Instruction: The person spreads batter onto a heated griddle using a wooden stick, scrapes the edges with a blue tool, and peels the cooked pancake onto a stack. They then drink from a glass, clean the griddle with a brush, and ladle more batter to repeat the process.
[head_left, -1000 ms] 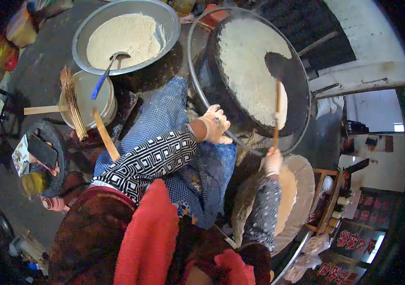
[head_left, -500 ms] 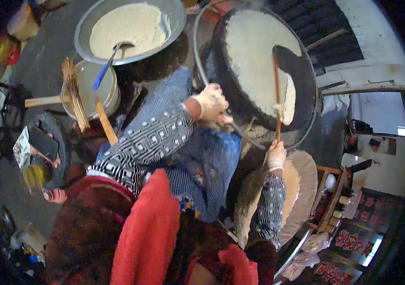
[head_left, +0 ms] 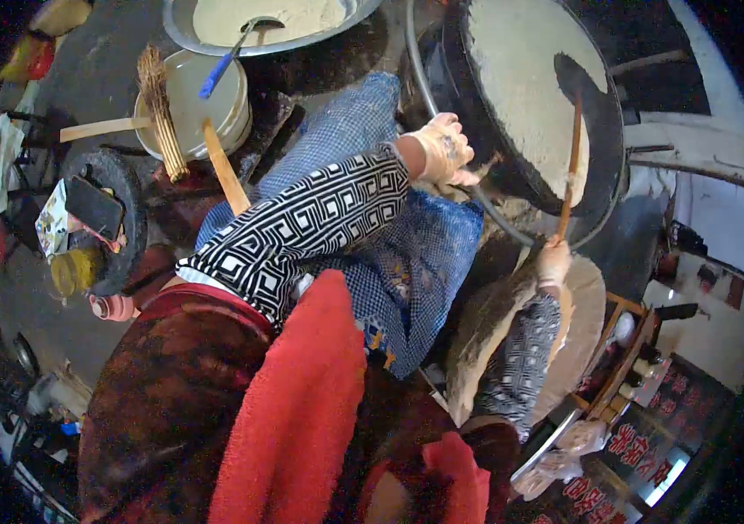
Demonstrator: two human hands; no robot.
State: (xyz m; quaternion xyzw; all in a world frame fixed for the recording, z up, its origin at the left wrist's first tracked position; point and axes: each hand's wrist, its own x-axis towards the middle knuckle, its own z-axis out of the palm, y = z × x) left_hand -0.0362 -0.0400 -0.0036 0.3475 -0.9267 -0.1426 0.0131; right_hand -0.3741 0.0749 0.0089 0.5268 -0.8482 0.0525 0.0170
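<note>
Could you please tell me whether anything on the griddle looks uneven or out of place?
Yes: the batter leaves a bare dark patch on the right side of the griddle, at the tip of the wooden stick held in the right hand.

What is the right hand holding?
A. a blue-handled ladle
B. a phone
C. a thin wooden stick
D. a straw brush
C: the right hand grips a wooden stick whose far end lies on the batter-coated griddle.
</note>
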